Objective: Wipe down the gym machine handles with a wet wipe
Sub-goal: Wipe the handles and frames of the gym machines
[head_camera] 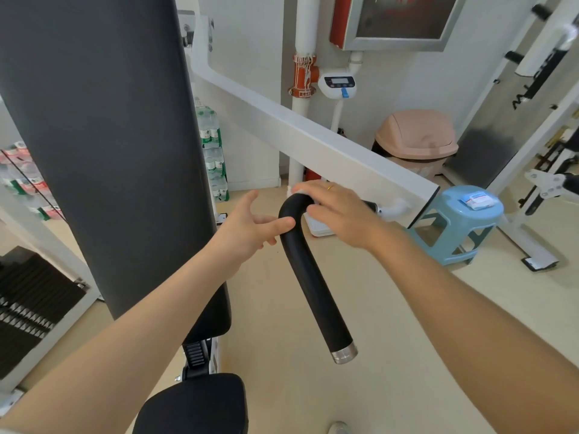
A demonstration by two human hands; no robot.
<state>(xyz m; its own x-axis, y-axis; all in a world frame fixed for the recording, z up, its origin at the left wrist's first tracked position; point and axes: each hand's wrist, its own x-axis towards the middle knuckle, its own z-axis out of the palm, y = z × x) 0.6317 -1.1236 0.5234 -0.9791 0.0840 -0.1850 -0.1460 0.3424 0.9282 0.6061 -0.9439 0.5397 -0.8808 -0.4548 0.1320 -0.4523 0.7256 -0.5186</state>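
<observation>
A curved black handle (313, 286) with a silver end cap hangs from the machine's white arm (313, 142). My right hand (338, 211) wraps over the handle's upper bend, with a white wet wipe (299, 192) pressed between its fingers and the grip; only a sliver of the wipe shows. My left hand (250, 223) is just left of the handle, fingers spread, its fingertips touching the black grip below the bend.
The black back pad (103, 136) and seat (194, 405) stand at the left. A blue stool (451, 227) with a wipe packet (477, 199) stands at the right, a pink bin (416, 136) behind it. Water bottle packs (213, 151) are stacked by the wall.
</observation>
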